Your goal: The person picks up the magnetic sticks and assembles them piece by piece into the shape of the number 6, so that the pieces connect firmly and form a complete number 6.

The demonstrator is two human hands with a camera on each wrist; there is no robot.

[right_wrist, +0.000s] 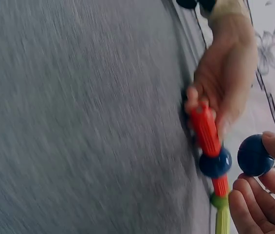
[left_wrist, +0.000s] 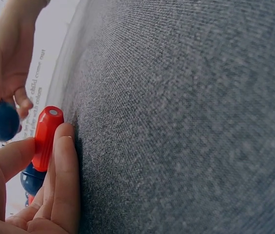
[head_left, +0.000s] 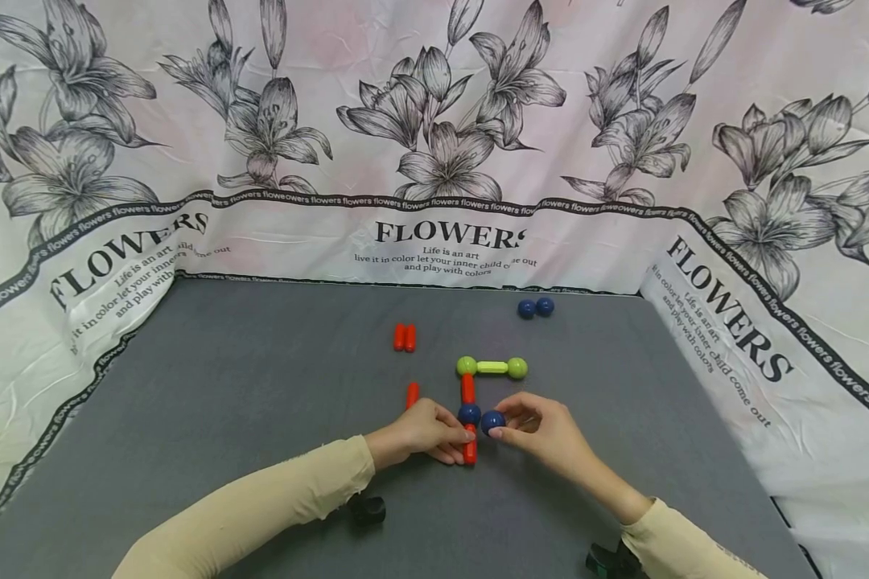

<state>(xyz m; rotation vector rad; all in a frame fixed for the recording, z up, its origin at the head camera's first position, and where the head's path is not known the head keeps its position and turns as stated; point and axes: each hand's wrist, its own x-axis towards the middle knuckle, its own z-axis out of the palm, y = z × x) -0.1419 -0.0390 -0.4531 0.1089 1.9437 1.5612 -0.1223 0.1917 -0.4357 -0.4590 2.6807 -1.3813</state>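
My left hand (head_left: 427, 430) pinches a red rod (head_left: 471, 452) between thumb and fingers. That rod meets a blue ball (head_left: 469, 414), from which another red rod (head_left: 467, 389) runs up to a green ball (head_left: 467, 366). A lime rod (head_left: 492, 367) joins this ball to a second green ball (head_left: 517, 368) on the right. Between thumb and fingertips, my right hand (head_left: 543, 426) holds a separate blue ball (right_wrist: 255, 155), just right of the joined one and apart from it. The left wrist view shows a pale round spot on the red rod's free end (left_wrist: 53, 112).
A loose red rod (head_left: 413, 392) lies beyond the left hand, partly hidden by it. Farther back, two red rods (head_left: 400, 338) lie side by side. Two blue balls (head_left: 526, 310) sit near the back edge of the grey tabletop (head_left: 275, 362). Flower-printed cloth surrounds the table.
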